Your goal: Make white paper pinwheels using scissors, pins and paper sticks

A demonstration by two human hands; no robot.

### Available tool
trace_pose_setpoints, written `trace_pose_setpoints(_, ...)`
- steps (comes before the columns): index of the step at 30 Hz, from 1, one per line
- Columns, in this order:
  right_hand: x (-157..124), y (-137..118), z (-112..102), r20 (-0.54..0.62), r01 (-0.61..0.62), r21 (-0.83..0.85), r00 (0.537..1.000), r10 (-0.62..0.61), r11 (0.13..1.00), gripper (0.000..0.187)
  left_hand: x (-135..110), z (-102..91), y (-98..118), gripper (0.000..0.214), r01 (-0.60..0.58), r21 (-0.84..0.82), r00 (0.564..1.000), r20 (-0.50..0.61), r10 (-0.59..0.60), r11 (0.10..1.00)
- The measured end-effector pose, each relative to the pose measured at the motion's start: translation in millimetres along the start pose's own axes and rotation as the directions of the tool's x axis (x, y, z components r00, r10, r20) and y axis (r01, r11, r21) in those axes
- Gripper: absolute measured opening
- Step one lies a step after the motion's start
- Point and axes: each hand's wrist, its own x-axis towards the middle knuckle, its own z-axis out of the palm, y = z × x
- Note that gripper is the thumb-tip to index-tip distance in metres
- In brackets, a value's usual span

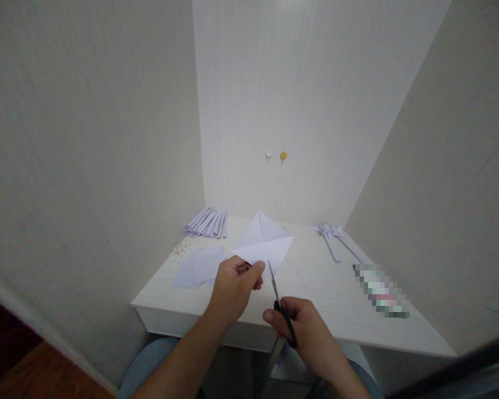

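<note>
A folded sheet of white paper (266,238) is pinched at its lower edge by my left hand (237,282), thumb on top, above the table. Creases cross the sheet. My right hand (301,327) grips black-handled scissors (286,318), fingers closed round the handles. Their metal blades point up and lie at the paper's lower edge, just right of my left thumb. Whether the blades have cut into the sheet I cannot tell.
Flat white sheets (199,266) lie on the white table (332,299) at left. Behind them are rolled paper tubes (208,223) and small pale pieces (181,247). Tied paper tubes (332,246) and a blurred-out flat object (380,291) lie at right. Walls enclose the table.
</note>
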Motion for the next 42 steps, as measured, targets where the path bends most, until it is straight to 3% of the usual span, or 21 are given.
trace_pose_setpoints(19,0.3,3.0,-1.1,-0.058,-0.007,-0.04,0.998,0.004,0.999,0.053,-1.1,-1.4,-4.8,0.029,-0.017,-0.012,0.999,0.027,0.017,1.0)
trace_pose_setpoints(42,0.6,-2.7,0.3,0.006,-0.009,0.021,1.0,0.009,1.0,0.049,-3.6,-1.1,-5.3,0.029,0.008,-0.029,0.999,0.043,-0.006,1.0)
